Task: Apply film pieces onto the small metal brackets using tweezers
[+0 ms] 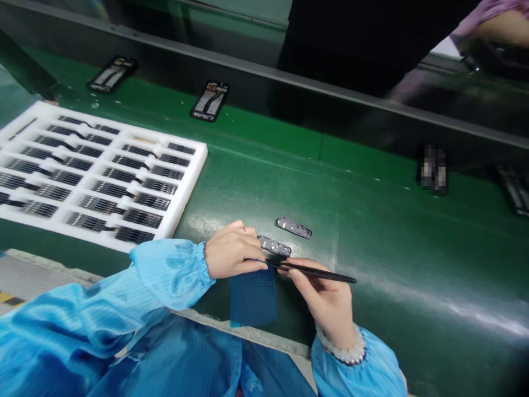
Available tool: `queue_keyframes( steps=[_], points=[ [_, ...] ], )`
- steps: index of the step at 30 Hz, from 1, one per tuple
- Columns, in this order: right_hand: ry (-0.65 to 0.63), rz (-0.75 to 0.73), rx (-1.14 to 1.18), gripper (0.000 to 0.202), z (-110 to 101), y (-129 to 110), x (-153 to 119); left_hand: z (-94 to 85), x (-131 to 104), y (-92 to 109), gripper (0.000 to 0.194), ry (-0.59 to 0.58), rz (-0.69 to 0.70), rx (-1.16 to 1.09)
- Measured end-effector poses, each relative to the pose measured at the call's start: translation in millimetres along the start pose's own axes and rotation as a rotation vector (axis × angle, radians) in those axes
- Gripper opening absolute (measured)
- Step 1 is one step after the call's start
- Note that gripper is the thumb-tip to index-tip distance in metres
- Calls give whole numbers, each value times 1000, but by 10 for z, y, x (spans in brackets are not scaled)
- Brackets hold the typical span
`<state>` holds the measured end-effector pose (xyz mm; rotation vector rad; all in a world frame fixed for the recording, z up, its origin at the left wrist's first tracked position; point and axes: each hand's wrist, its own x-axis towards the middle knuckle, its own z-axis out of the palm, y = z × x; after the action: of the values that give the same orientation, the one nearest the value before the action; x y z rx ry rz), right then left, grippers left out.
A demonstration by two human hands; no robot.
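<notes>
My right hand (324,300) is closed on black tweezers (320,272), whose tips point left to the top edge of a blue gridded sheet (253,298). My left hand (233,251) has its thumb and fingers pressed together at that same edge, close to the tweezer tips. Just above the sheet lies a small dark phone part (275,246), its left end beside my left fingers. A second similar part (293,227) rests on the green table a little further back, touched by neither hand.
At the left, a white foam tray (192,165) holds rows of dark flex strips. Open phone frames (210,101) (111,74) lie on the green strip behind, with more devices (516,190) at the right. A person's arm (502,27) shows at the top right.
</notes>
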<state>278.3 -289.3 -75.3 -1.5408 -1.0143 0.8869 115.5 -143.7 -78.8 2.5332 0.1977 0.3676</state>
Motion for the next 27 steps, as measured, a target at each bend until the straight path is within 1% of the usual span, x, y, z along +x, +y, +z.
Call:
queue_keyframes(
  steps=[8,13,18,23,27],
  points=[
    [-16,-33,-27,12,-3,12,8,2,-2,0,32,-48,1,22],
    [-5,-31,-15,11,-9,-5,3,2,2,4,35,-45,-6,16],
    [33,-10,13,10,-16,-3,-6,-4,7,9,37,-25,-12,6],
    [0,28,25,13,-6,11,-6,-10,7,12,37,-17,-17,1],
    [-5,18,16,13,3,1,-1,-8,9,13,38,-11,-17,-1]
  ],
)
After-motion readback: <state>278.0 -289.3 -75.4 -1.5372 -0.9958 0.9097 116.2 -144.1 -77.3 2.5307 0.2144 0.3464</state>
